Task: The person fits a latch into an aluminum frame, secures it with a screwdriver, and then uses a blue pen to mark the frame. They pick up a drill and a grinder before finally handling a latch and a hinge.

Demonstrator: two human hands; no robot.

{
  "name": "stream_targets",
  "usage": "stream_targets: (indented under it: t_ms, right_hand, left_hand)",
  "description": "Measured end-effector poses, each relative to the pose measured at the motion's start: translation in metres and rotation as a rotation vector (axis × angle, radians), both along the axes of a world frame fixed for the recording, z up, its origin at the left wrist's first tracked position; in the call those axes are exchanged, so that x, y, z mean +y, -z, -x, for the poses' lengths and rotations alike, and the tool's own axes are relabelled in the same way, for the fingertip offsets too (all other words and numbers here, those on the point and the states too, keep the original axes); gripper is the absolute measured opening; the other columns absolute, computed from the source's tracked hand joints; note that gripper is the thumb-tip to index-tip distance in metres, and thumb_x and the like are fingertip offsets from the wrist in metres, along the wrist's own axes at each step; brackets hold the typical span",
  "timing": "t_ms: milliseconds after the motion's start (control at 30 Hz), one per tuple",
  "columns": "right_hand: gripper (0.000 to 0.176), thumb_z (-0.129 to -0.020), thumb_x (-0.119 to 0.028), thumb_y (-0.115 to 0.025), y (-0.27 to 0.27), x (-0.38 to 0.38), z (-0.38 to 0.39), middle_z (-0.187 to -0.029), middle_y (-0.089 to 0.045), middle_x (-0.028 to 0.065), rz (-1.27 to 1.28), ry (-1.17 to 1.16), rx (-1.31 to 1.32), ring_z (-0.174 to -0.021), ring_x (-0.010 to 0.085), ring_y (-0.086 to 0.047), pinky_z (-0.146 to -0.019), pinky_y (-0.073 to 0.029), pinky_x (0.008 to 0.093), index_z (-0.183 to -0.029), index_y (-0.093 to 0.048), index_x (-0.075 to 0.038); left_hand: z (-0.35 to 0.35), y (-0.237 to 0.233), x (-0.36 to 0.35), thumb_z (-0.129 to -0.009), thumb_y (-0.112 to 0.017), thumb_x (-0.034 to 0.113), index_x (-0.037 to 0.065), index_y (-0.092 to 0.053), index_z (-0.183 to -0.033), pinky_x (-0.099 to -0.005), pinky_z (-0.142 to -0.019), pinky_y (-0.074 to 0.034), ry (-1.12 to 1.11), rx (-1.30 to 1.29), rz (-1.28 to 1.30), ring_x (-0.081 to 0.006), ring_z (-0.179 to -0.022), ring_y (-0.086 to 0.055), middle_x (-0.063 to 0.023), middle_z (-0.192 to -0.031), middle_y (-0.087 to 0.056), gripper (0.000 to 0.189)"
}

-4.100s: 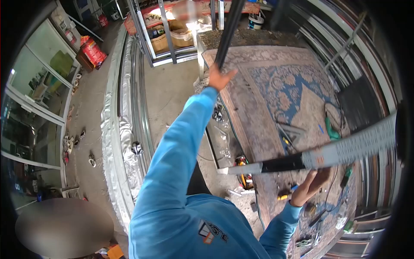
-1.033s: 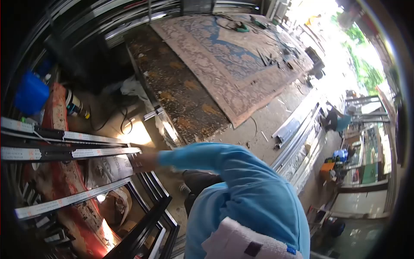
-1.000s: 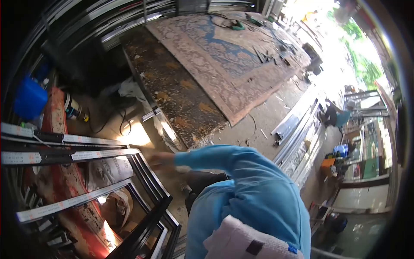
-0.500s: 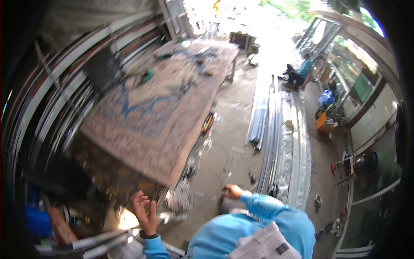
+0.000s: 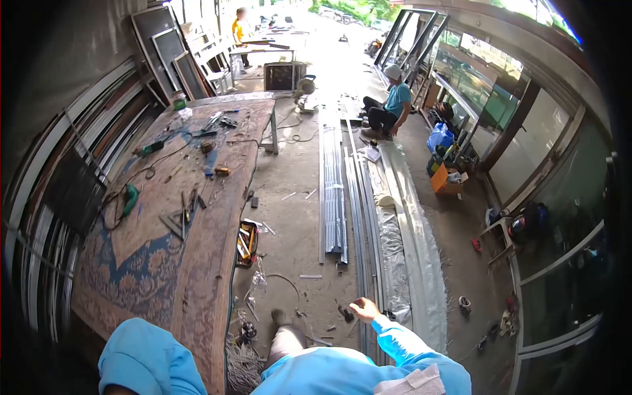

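Observation:
My right hand (image 5: 365,309) hangs out in front of my body over the concrete floor, beside the long metal profiles (image 5: 359,224). Its fingers look loosely bent and apart, and nothing shows in them. My left sleeve (image 5: 148,359) is at the lower left, by the near end of the carpet-covered table (image 5: 210,289); the hand itself is out of view. On that table lie a green power tool (image 5: 130,199), another green tool (image 5: 150,148) and several hand tools.
A toolbox (image 5: 247,243) sits on the floor beside the table. Plastic-wrapped profiles (image 5: 415,263) run along the floor. A person in a blue shirt (image 5: 397,102) sits low ahead. Another person in yellow (image 5: 240,29) stands far back. Frames and profiles (image 5: 46,191) lean along the left.
The view has swung left and levelled out, showing more of the walkway ahead. My left hand, raised with fingers spread before, has dropped out of view. My right hand stays out in front.

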State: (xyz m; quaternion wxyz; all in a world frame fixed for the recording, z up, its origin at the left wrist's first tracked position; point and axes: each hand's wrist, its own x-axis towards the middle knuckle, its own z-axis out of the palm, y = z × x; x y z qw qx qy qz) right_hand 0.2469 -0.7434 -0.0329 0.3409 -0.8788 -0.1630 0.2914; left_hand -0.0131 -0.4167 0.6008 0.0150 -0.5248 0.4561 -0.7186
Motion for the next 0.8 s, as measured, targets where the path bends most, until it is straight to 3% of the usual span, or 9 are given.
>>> stream_targets:
  t_ms: [100,133,200,300,400,467,533,733,800]
  right_hand:
    - [0.062,-0.087,-0.057,-0.069,0.018,0.056,-0.042,-0.124,-0.064,0.0241,0.02,-0.067,0.157,-0.122,0.0393,-0.058,-0.104,-0.047,0.0434,-0.121,-0.068,-0.006]
    - [0.063,-0.087,-0.058,-0.069,-0.019,0.085,-0.053,-0.125,-0.062,0.0255,0.116,-0.157,0.079,-0.123,0.0401,-0.058,-0.106,-0.047,0.0436,-0.123,-0.067,-0.006]
    - [0.064,-0.087,-0.059,-0.069,-0.03,0.133,-0.083,-0.127,-0.062,0.0253,0.18,-0.199,0.019,-0.122,0.0409,-0.059,-0.104,-0.048,0.0447,-0.126,-0.066,-0.007]
    - [0.062,-0.088,-0.055,-0.071,0.008,0.2,-0.156,-0.13,-0.057,0.0237,0.374,-0.396,-0.053,-0.111,0.04,-0.065,-0.098,-0.052,0.0449,-0.125,-0.066,-0.005]
    - [0.054,-0.092,-0.047,-0.071,-0.059,0.274,-0.216,-0.126,-0.058,0.0226,0.075,-0.391,-0.117,-0.105,0.0374,-0.068,-0.093,-0.055,0.0434,-0.123,-0.066,-0.003]
    - [0.051,-0.094,-0.043,-0.069,-0.076,0.319,-0.253,-0.123,-0.057,0.0213,-0.034,-0.208,-0.085,-0.101,0.0342,-0.07,-0.09,-0.056,0.0401,-0.123,-0.064,-0.002]
    - [0.053,-0.095,-0.044,-0.068,-0.087,0.361,-0.29,-0.124,-0.055,0.022,0.02,-0.185,-0.112,-0.1,0.0345,-0.07,-0.091,-0.055,0.0405,-0.127,-0.062,-0.002]
    - [0.056,-0.095,-0.047,-0.067,-0.069,0.491,-0.384,-0.128,-0.052,0.0238,0.181,-0.517,0.036,-0.11,0.0372,-0.066,-0.095,-0.054,0.0421,-0.129,-0.062,-0.004]
    - [0.056,-0.094,-0.048,-0.068,-0.027,0.538,-0.427,-0.128,-0.053,0.0231,0.167,-0.673,-0.045,-0.111,0.0393,-0.064,-0.096,-0.053,0.0441,-0.13,-0.063,-0.006]
  left_hand:
    - [-0.056,0.013,0.058,-0.089,-0.07,0.055,0.006,-0.052,-0.135,-0.0402,-0.099,-0.048,-0.014,0.024,-0.006,-0.027,-0.116,-0.059,-0.0144,-0.128,-0.061,0.069]
    - [-0.073,0.017,0.08,-0.09,-0.07,0.054,0.006,-0.052,-0.134,-0.0401,-0.098,-0.048,-0.018,0.023,-0.002,-0.0269,-0.116,-0.059,-0.0143,-0.128,-0.061,0.068]
    - [-0.106,0.018,0.131,-0.09,-0.069,0.053,0.006,-0.053,-0.133,-0.0399,-0.098,-0.048,-0.031,0.034,0.008,-0.0267,-0.115,-0.059,-0.014,-0.126,-0.061,0.066]
    - [-0.155,0.01,0.199,-0.09,-0.069,0.052,0.006,-0.053,-0.132,-0.0397,-0.096,-0.049,-0.053,0.048,0.008,-0.0264,-0.113,-0.06,-0.0136,-0.125,-0.061,0.064]
    - [-0.204,0.001,0.26,-0.091,-0.068,0.05,0.006,-0.054,-0.13,-0.0394,-0.095,-0.049,-0.044,0.05,0.035,-0.026,-0.112,-0.06,-0.0132,-0.123,-0.062,0.061]
    - [-0.232,-0.008,0.289,-0.091,-0.068,0.049,0.006,-0.054,-0.129,-0.0393,-0.095,-0.049,-0.075,0.068,0.014,-0.0258,-0.111,-0.06,-0.013,-0.121,-0.062,0.059]
    - [-0.258,-0.011,0.316,-0.091,-0.067,0.048,0.006,-0.055,-0.128,-0.0391,-0.094,-0.049,-0.117,0.074,0.003,-0.0256,-0.109,-0.06,-0.0127,-0.12,-0.062,0.057]
    - [-0.339,-0.004,0.392,-0.092,-0.066,0.045,0.007,-0.056,-0.125,-0.0386,-0.092,-0.049,-0.284,0.136,-0.001,-0.025,-0.106,-0.061,-0.0119,-0.117,-0.063,0.051]
    - [-0.371,0.001,0.413,-0.092,-0.066,0.044,0.007,-0.056,-0.123,-0.0384,-0.091,-0.049,-0.353,0.145,0.008,-0.0247,-0.105,-0.061,-0.0116,-0.115,-0.063,0.049]
